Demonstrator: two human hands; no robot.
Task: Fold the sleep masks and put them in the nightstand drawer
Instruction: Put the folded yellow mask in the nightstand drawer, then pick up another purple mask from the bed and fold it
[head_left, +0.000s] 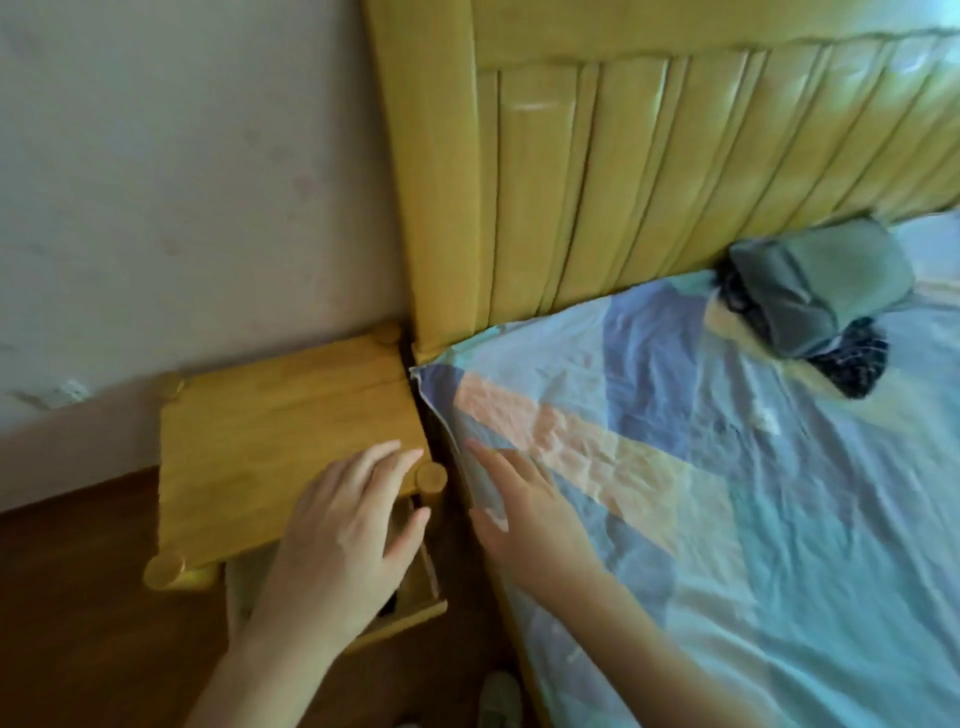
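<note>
I see the sleep masks (815, 296) piled on the bed (727, 519) by the headboard (649, 171). My left hand (343, 540), fingers apart and empty, hovers over the nightstand's (270, 447) open drawer (415, 587); my right hand (524, 514) is spread, empty, over the sheet.

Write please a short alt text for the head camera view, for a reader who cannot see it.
Two open, empty hands, left hand and right hand, hover over a wooden nightstand with its drawer pulled open, beside a bed. A grey sleep mask lies on a dark one by the yellow headboard.
</note>
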